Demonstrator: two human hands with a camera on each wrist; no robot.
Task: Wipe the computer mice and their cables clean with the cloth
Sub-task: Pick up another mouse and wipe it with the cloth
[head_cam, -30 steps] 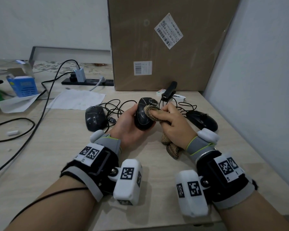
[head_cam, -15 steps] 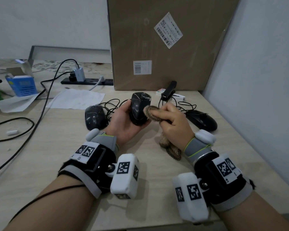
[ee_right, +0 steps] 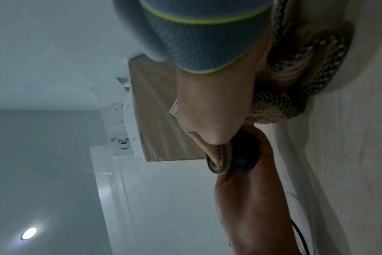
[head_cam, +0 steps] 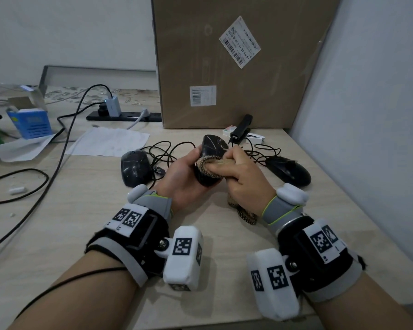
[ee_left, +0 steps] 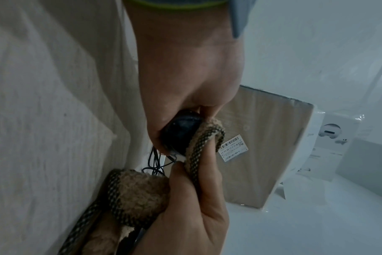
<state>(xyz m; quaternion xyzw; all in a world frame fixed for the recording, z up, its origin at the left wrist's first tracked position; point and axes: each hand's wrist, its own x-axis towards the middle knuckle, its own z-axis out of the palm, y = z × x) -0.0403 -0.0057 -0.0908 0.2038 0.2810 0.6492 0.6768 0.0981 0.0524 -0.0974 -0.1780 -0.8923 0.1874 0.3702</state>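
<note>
Left hand point(head_cam: 188, 172) wraps the black mouse point(head_cam: 211, 148), lifted just above the desk point(head_cam: 69, 222), between the two other mice point(head_cam: 135, 167) lying flat. Right hand point(head_cam: 246, 177) clenches the bunched cloth point(head_cam: 211, 166) and presses it on the mouse's lower back. Long axis runs near-upright, tilted slightly away; can't tell which end is the front. Judging by looks: light, rigid, glossy shell, likely slippery, so grip the side flanks. Cloth is soft, its tail drooping to the desk. Cable point(head_cam: 162, 151) limp, tangled behind.
</note>
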